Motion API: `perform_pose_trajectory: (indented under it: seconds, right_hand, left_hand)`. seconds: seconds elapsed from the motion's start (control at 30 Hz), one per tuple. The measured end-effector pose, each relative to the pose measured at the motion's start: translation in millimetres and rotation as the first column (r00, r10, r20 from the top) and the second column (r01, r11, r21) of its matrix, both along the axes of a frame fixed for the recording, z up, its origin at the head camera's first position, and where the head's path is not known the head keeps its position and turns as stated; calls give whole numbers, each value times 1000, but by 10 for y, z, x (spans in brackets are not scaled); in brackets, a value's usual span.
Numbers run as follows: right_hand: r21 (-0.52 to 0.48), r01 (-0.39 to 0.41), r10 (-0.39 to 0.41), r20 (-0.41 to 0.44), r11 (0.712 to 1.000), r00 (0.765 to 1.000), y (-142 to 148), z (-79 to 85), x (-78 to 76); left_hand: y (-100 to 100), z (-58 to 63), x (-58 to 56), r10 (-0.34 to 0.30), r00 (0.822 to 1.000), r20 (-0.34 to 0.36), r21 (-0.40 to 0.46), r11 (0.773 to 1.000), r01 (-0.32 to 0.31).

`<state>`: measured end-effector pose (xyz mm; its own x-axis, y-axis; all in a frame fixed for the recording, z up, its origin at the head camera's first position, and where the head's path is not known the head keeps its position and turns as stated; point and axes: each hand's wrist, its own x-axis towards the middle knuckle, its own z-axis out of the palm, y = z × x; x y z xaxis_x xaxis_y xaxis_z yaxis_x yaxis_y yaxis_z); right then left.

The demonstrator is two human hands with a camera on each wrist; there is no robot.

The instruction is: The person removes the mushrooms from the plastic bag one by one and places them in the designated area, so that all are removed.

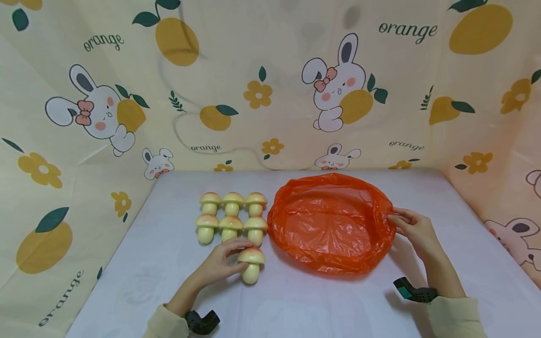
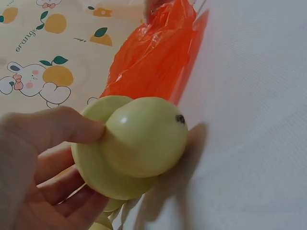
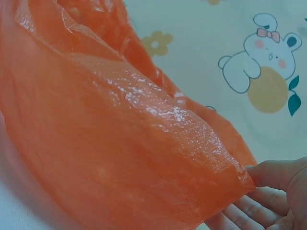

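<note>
My left hand (image 1: 225, 259) grips a toy mushroom (image 1: 251, 272) with a yellow stem and a pinkish-yellow cap. In the left wrist view the thumb presses near the stem of this mushroom (image 2: 148, 136) while the fingers curl under its cap. A red-orange plastic bag (image 1: 329, 265) lies to the right with its mouth spread wide and facing up. On its right edge, my right hand (image 1: 416, 230) pinches the rim. Up close in the right wrist view, thumb and fingers hold a corner of the bag (image 3: 144, 158).
Several more mushrooms (image 1: 230, 223) stand in two rows left of the bag, just beyond my left hand. The white table (image 1: 296, 310) meets a printed cloth backdrop (image 1: 236, 56) with rabbits and oranges behind and at both sides.
</note>
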<state>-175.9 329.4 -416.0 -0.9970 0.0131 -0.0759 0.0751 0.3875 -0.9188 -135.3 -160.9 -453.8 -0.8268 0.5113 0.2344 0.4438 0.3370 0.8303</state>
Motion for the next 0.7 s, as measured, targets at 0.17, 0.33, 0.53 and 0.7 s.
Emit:
perform_pose_trajectory:
  seconds: [0.17,0.33,0.53,0.7]
  right_hand:
    - [-4,1,-1,-7,1000,1000,4,-5,-4]
    - [0,2,-2,-3,1000,1000,-3,-14,-7]
    - [-3,-1,1,-11,1000,1000,-11,-15,-5]
    - [17,1,-1,-10,1000,1000,-6,-4,-8]
  left_hand:
    - [4,12,3,35,998,-49,-59,998,-38]
    - [2,12,0,68,989,-129,-104,991,-82]
    - [-1,6,5,76,987,-138,-107,990,-91]
    - [-6,13,1,65,990,-126,-91,993,-77]
